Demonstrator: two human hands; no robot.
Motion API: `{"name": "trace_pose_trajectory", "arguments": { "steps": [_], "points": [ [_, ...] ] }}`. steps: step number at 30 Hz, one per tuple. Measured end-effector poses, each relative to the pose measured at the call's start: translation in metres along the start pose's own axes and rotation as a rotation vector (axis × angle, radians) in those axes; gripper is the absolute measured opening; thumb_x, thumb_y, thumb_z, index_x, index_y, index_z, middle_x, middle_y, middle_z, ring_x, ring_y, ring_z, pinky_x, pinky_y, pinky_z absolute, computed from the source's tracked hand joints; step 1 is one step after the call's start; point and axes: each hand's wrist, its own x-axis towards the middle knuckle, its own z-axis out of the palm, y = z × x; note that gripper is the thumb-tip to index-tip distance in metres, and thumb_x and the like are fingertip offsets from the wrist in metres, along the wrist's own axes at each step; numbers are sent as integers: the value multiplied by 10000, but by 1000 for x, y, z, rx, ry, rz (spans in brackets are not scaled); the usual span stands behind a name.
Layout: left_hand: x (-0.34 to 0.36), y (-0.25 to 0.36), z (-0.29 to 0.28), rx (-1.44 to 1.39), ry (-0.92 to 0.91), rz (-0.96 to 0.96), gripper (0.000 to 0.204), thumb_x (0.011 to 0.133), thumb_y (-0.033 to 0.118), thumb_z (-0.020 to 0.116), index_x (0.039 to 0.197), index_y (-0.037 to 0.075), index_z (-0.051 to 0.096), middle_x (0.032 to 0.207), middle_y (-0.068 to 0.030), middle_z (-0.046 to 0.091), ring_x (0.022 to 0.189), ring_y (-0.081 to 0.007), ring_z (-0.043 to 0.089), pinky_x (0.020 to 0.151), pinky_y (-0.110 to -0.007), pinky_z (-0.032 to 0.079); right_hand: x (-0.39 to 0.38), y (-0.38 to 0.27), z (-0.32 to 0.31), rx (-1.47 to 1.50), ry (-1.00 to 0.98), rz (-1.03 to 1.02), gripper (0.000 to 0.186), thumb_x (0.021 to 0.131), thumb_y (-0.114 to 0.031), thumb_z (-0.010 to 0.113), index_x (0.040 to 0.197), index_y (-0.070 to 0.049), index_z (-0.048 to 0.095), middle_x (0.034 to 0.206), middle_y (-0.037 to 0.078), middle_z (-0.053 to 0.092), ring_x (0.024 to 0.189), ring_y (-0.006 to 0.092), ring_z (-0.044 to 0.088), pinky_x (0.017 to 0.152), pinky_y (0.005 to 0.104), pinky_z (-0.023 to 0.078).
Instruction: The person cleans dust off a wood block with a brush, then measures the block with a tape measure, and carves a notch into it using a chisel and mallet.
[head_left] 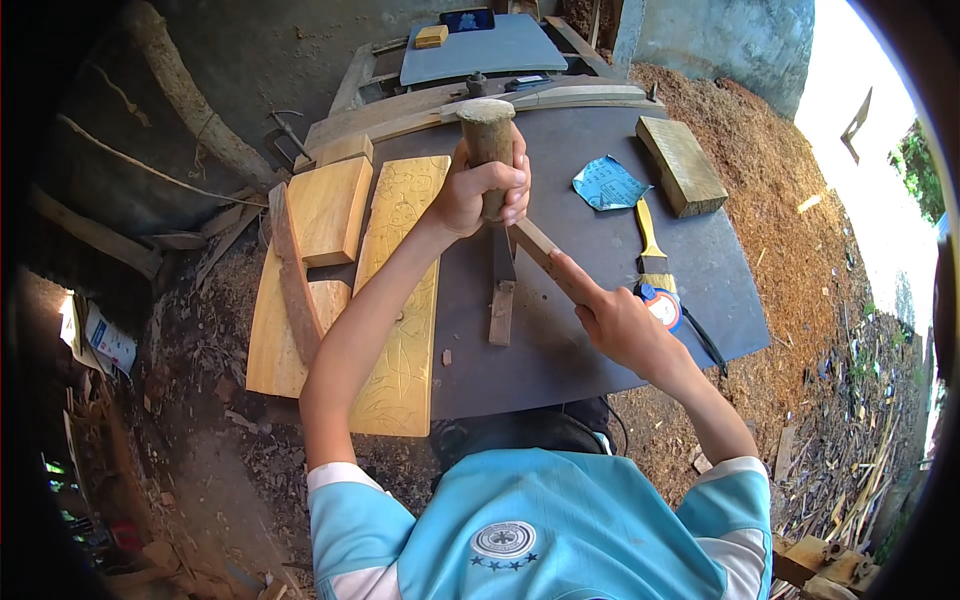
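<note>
My left hand (475, 195) wraps round the thick cylindrical head of a wooden mallet (488, 125), held upright over the dark tabletop. The mallet's handle slants down to the right, where my right hand (622, 325) is closed on it with the index finger laid along the wood. Below the mallet head lies a narrow piece (501, 310), dark at the far part and wooden at the near end; my left hand partly hides it. Left of my hands rests a long yellowish board (408, 350) with carved or drawn lines.
On the table's right are blue sandpaper (608, 184), a yellow-handled brush (648, 230), a tape measure (662, 308) and a wood block (682, 165). Thick boards (335, 210) and a thin strip (290, 270) lie left. A blue-grey panel (485, 50) stands beyond; wood shavings (775, 200) cover the ground.
</note>
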Motion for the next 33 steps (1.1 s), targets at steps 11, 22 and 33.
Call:
{"name": "trace_pose_trajectory", "arguments": {
  "steps": [11, 22, 33],
  "points": [
    [2, -5, -2, 9, -10, 23, 210, 738, 117, 524, 872, 93, 364, 567, -41, 405, 407, -108, 396, 391, -257, 361, 0, 3, 2, 59, 27, 10, 697, 834, -62, 506, 1419, -231, 166, 654, 219, 596, 560, 365, 600, 545, 462, 470],
    [8, -9, 13, 39, 3, 88, 130, 739, 47, 563, 805, 37, 451, 560, -48, 468, 411, -108, 455, 377, -263, 379, -17, -33, -196, 645, 804, -171, 304, 872, -278, 575, 963, 9, 533, 691, 103, 587, 541, 139, 565, 453, 250, 459],
    [-2, -8, 5, 25, 23, 106, 140, 735, 46, 544, 800, 44, 420, 558, -41, 450, 391, -104, 431, 357, -250, 340, -5, -74, -205, 196, 330, -163, 250, 890, -145, 475, 1091, -9, 534, 827, 104, 594, 673, 157, 620, 540, 265, 523]
  ]
}}
